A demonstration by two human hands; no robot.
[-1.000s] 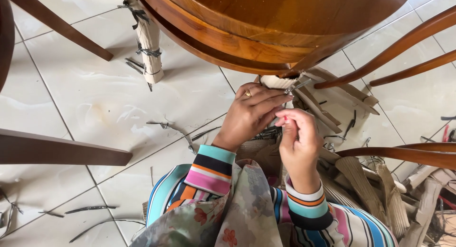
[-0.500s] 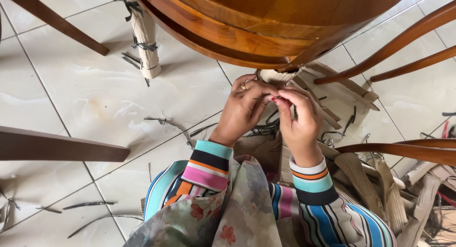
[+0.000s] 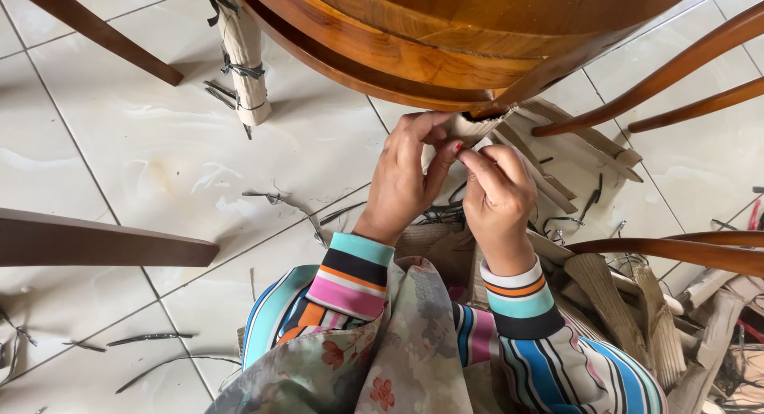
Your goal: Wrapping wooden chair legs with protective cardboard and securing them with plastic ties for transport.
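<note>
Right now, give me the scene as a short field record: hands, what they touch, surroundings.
left hand: fingers on the cardboard wrap under the wooden chair seat
right hand: fingertips pinched beside the left, at the same wrap
wrapped leg: cardboard bound with dark ties
floor: pale tiles, cut ties scattered
cardboard scraps: piled to the right

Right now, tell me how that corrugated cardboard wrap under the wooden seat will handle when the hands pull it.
The cardboard wrap probably bends rather than stays stiff: its edge curls where the left hand and right hand pinch it. It likely weighs little, since fingertips alone hold it. It may tear easily, judging by the ragged strips heaped on the floor.
</note>
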